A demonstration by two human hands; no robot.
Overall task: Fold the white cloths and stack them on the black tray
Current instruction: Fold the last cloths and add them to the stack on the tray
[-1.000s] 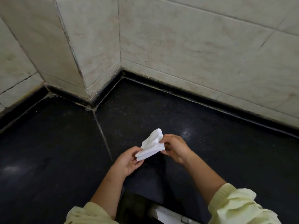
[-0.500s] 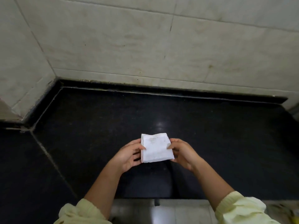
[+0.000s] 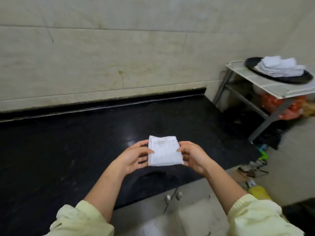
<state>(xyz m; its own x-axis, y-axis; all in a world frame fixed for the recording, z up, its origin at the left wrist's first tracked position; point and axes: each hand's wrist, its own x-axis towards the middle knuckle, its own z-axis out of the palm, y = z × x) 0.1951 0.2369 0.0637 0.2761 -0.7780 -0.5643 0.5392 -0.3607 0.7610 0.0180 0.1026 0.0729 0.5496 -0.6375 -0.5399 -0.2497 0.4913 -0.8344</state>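
You are pinching the folded white cloth (image 3: 164, 152) between your left hand (image 3: 134, 158) and right hand (image 3: 192, 155) above the counter (image 3: 68, 150), risking it unfolding while crossing to the faraway black tray (image 3: 265, 74).

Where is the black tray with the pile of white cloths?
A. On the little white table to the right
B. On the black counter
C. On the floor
A: the black tray with the pile of cloths sits on the small white table, right of the counter.
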